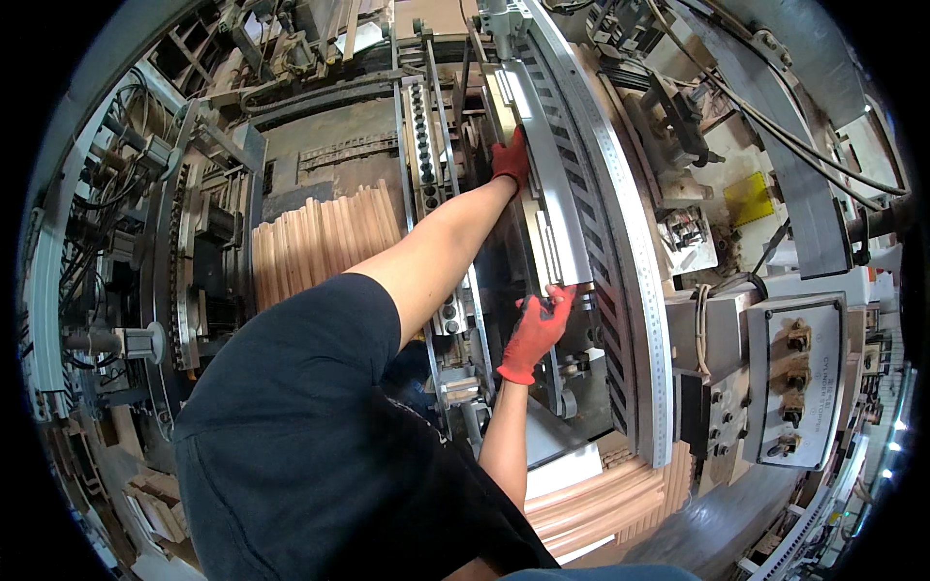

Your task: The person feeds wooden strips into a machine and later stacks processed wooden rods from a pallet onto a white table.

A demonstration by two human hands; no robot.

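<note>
A crowded workshop full of metal machinery, cables and sawdust surrounds a long pale panel (552,184) that lies along a curved perforated metal rail (635,252). The left hand (511,160), in a red glove, reaches out to the panel's far stretch and grips its inner edge with curled fingers. The right hand (535,332), also red-gloved, clasps the panel's near end, fingers wrapped over the corner. A stack of wooden slats (325,237) lies left of the panel, beyond the outstretched arm. A grey control box (794,378) with switches stands right of the panel's near end, just past the rail.
</note>
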